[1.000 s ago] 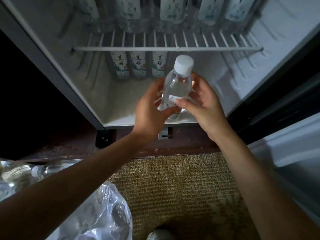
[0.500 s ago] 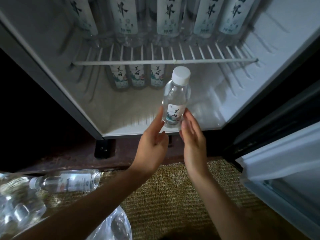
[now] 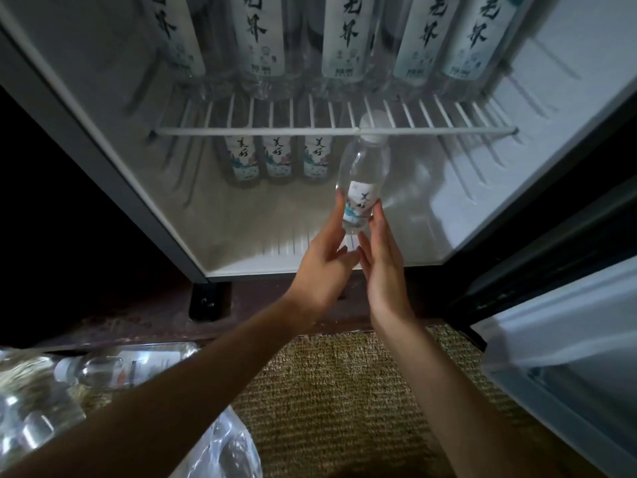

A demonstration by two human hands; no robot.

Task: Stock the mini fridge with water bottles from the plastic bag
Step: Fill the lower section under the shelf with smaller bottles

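Observation:
A small clear water bottle [image 3: 364, 167] with a white cap stands upright inside the mini fridge [image 3: 272, 219], in the lower compartment, its cap at the front bar of the wire shelf [image 3: 275, 131]. My left hand [image 3: 322, 267] and my right hand [image 3: 382, 267] pinch its labelled lower part between outstretched fingertips, one on each side. I cannot tell whether its base touches the fridge floor. Three matching small bottles [image 3: 279, 160] stand in a row at the back left. The clear plastic bag [image 3: 224, 450] lies at the bottom left.
Several tall labelled bottles [image 3: 344, 39] fill the upper shelf. The open fridge door [image 3: 568, 339] juts out at the right. More bottles [image 3: 131, 367] lie on the floor at the left, on a woven mat [image 3: 327, 391].
Both hands have carried the bottle forward and deeper into the lower compartment, sliding from a full grip to fingertips on its lower part. The cap now reaches the shelf bar.

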